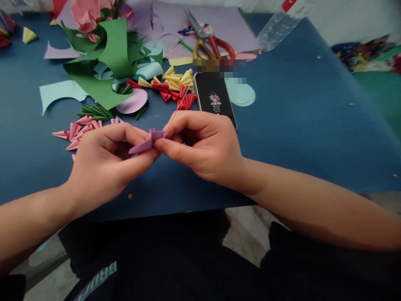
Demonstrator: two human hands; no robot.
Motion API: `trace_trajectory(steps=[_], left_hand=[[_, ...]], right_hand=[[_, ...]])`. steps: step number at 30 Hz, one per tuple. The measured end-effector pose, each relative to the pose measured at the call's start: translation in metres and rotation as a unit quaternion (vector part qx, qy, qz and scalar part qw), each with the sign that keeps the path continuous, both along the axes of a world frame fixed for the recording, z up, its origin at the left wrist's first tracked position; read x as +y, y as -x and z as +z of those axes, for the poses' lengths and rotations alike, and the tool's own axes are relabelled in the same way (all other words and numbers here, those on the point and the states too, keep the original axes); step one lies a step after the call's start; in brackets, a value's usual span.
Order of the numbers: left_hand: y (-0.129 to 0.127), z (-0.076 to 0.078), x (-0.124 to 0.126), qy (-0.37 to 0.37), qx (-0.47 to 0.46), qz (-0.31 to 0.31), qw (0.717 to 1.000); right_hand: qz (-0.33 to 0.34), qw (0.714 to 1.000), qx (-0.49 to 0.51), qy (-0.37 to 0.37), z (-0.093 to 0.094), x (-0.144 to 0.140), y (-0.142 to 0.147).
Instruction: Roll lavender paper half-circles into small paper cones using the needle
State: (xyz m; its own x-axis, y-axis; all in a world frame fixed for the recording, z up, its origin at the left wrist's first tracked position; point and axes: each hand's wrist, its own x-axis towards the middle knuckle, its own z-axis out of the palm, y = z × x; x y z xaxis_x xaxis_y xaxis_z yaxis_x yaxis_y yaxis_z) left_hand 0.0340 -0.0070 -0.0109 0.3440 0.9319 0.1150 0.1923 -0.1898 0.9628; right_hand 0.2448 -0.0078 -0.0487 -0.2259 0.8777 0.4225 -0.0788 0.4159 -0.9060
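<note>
Both hands meet over the near part of a blue table (297, 125). My left hand (106, 161) pinches the lower end of a small folded purple paper piece (148, 142). My right hand (199, 144) grips the upper, curled end of the same piece between thumb and fingers. A thin wire or needle rises from my right hand's fingers toward the far side. Just beyond my left hand lies a heap of pink folded paper cones (77, 131).
A black phone (214, 98) lies just beyond my right hand. Red cones (173, 94), yellow cones (177, 78), green strips (94, 110), green paper scraps (109, 54), scissors (208, 39) on lilac paper and a clear plastic bottle (277, 25) lie farther back.
</note>
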Motion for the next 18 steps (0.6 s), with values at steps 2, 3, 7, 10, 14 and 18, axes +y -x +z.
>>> trace_trajectory(steps=[2, 3, 7, 10, 14, 18], left_hand=[[-0.0003, -0.0008, 0.0007, -0.003, 0.005, 0.004, 1.000], [-0.0005, -0.0013, 0.0009, -0.003, 0.008, 0.005, 1.000], [-0.0006, -0.0026, 0.0006, 0.005, 0.016, 0.016, 1.000], [-0.0009, -0.0010, -0.0008, 0.015, 0.029, 0.028, 0.999], [-0.0017, 0.0035, -0.0024, 0.021, 0.054, 0.033, 0.998], [-0.0001, 0.0038, -0.0011, -0.004, 0.059, 0.017, 0.998]], right_hand=[[0.004, 1.000, 0.001, -0.002, -0.0007, 0.0004, -0.0005], [0.004, 1.000, 0.001, -0.007, -0.0010, 0.0005, -0.0006], [-0.010, 0.999, -0.019, -0.027, -0.0012, 0.0001, -0.0007], [-0.021, 0.999, -0.035, -0.033, 0.0002, -0.0003, -0.0011], [-0.020, 0.998, -0.044, -0.041, 0.0010, 0.0009, -0.0025], [-0.005, 0.997, -0.043, -0.058, -0.0020, 0.0049, -0.0036]])
